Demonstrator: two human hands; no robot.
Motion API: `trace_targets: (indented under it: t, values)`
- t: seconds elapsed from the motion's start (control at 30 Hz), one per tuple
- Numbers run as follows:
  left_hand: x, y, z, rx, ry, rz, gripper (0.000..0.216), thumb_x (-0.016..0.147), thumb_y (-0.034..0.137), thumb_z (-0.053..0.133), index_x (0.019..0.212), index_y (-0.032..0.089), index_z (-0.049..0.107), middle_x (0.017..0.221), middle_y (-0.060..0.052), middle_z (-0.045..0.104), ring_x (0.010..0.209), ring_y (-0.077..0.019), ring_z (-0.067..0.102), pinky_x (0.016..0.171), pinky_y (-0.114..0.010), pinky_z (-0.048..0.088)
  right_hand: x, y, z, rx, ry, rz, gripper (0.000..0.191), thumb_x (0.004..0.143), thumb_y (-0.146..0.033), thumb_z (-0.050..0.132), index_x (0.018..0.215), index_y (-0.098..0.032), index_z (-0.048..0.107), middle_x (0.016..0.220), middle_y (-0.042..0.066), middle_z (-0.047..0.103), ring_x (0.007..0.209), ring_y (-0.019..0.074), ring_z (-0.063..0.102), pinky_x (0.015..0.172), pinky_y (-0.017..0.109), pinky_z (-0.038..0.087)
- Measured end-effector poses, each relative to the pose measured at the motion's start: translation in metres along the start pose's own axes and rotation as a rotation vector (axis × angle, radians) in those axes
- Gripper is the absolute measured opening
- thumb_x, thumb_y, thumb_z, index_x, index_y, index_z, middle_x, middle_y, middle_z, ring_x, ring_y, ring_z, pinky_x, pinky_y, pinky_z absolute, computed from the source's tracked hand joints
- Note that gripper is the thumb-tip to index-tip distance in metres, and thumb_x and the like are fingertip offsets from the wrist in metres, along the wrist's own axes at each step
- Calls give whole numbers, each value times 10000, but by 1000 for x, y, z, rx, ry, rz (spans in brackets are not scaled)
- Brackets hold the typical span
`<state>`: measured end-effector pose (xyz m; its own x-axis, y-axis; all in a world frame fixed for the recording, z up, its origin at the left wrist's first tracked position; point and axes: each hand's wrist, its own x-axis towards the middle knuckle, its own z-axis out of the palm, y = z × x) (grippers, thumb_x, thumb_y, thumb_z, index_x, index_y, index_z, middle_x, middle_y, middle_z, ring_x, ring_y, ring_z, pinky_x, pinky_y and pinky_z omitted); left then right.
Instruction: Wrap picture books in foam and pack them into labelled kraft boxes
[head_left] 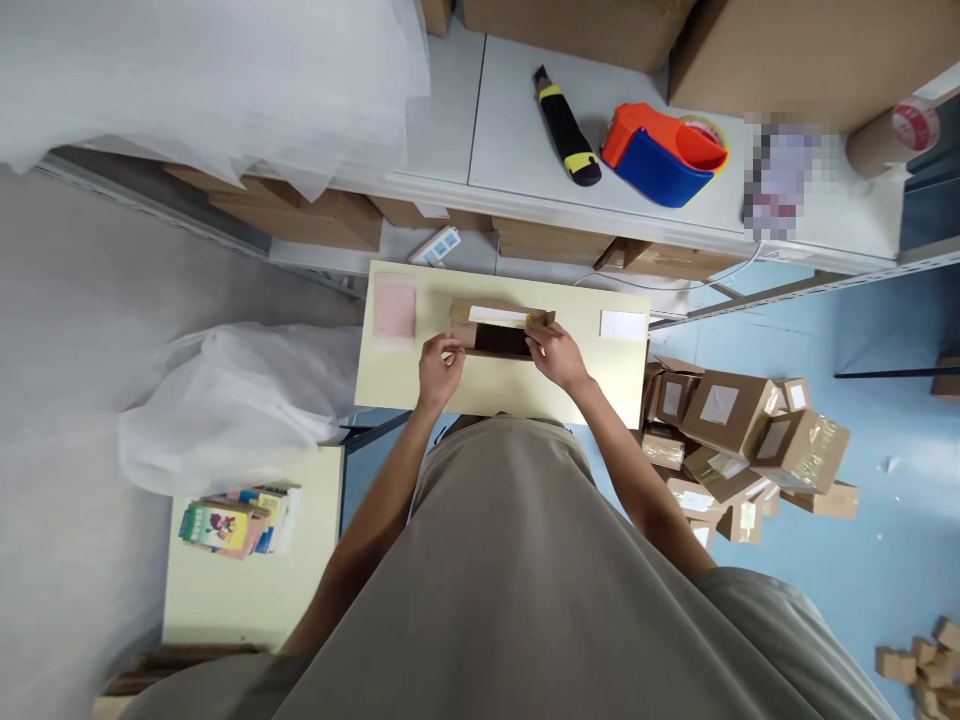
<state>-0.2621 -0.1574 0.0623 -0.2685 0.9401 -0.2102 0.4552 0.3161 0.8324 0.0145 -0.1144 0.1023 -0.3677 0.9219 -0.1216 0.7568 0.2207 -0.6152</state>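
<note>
Cardboard box lying open on the pale tabletop, between the left hand and the right hand.
Uneven pressure from the two sides could skew it or crease its raised far flap. The left hand's fingers curl at the near-left corner, the right hand's bend over the right end; whether either set truly grasps cardboard, I cannot tell. That right end is covered, the dark interior obscures any contents, and a pixelated patch masks something on the shelf.
</note>
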Motion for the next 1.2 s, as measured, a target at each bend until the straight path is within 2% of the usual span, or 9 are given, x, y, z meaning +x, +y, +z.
trace_targets:
  t: [0.1, 0.23, 0.4, 0.57, 0.67, 0.77, 0.87, 1.0, 1.2]
  values:
    - [-9, -8, 5, 68, 36, -2, 278, 835, 133, 696, 1086, 235, 759, 1351, -146, 697, 1411, -327, 648, 1116, -481, 652, 18, 7, -4, -80, -38, -59, 367, 1121, -244, 567, 1434, -184, 748, 1641, 127, 668, 1410, 369, 609, 1203, 587, 529]
    - [-16, -15, 15, 63, 87, -59, 300, 825, 115, 732, 1084, 265, 743, 1417, -127, 689, 1447, -334, 623, 989, -433, 695, 41, 16, -13, -223, -105, -113, 473, 1073, -316, 718, 1502, -120, 684, 1729, 217, 554, 1494, 433, 523, 1216, 610, 458]
    - [-22, -21, 31, 67, 158, -66, 365, 824, 55, 764, 1108, 275, 695, 1455, -128, 667, 1395, -315, 645, 1135, -485, 626, 66, 34, -20, -237, -97, -103, 375, 1192, -301, 431, 1343, -129, 729, 1300, 225, 807, 1339, 387, 619, 1186, 529, 410]
    - [-30, -25, 41, 148, 197, -79, 544, 854, 30, 686, 1344, 264, 647, 1503, -168, 602, 1321, -328, 682, 1160, -531, 606, 93, 55, -12, -116, -18, 52, 391, 1208, -353, 393, 1426, -147, 644, 1172, 180, 827, 1200, 360, 705, 1168, 526, 434]
    - [-30, -22, 41, 249, 144, -19, 718, 893, 51, 662, 1582, 219, 553, 1580, -222, 538, 1434, -380, 631, 1212, -574, 570, 107, 62, -4, -51, 9, 171, 366, 1190, -343, 446, 1498, -178, 559, 1216, 157, 792, 1131, 327, 723, 1106, 500, 509]
    - [-26, -14, 38, 370, 89, 71, 837, 927, 116, 704, 1718, 193, 442, 1680, -258, 454, 1603, -442, 472, 1323, -649, 444, 113, 66, 0, -82, 107, 163, 320, 1170, -330, 471, 1438, -210, 598, 1412, 195, 674, 1277, 346, 644, 1090, 524, 536]
    - [-18, -3, 35, 507, -34, 204, 828, 935, 110, 686, 1726, 240, 477, 1848, -221, 274, 1748, -478, 206, 1373, -725, 310, 112, 68, 0, -131, 161, 104, 317, 1160, -333, 475, 1381, -211, 668, 1448, 211, 612, 1399, 393, 523, 1153, 615, 486]
    - [-4, 10, 32, 668, -265, 409, 776, 903, 78, 652, 1653, 275, 600, 1940, -102, 84, 1788, -457, -37, 1390, -805, 118, 103, 65, -5, -208, 83, 90, 325, 1129, -248, 483, 1286, -164, 755, 1366, 226, 641, 1378, 412, 509, 1173, 655, 449]
    - [17, 15, 18, 752, -494, 551, 688, 962, 97, 523, 1645, 129, 592, 1845, -186, 373, 1791, -392, 86, 1429, -747, 71, 82, 53, -12, -388, -61, 19, 416, 1068, -112, 513, 1407, -118, 754, 1446, 254, 647, 1392, 418, 507, 1169, 576, 424]
